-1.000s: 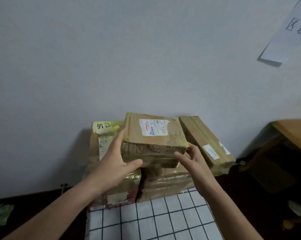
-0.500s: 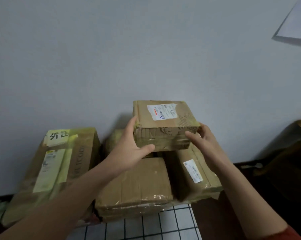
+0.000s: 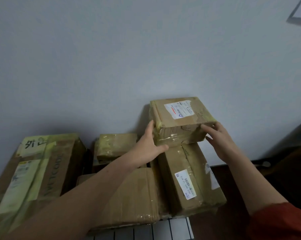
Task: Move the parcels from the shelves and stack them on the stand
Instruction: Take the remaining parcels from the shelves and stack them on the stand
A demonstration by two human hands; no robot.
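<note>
Against the left side of the small taped brown cardboard parcel (image 3: 182, 118), the left hand (image 3: 148, 146) presses with straight fingers, thumb spread. The parcel sits atop a long brown cardboard box (image 3: 189, 175). The right hand (image 3: 219, 139) touches its right front corner with relaxed, extended fingers.

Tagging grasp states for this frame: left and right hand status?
Left hand: open, straight fingers against the top parcel's left side.
Right hand: open, straight fingers touching its front right corner.

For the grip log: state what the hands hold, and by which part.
The labelled top parcel, pressed between both hands: left hand flat on its left side, thumb along the front's lower edge; right hand on its front right corner.
</note>
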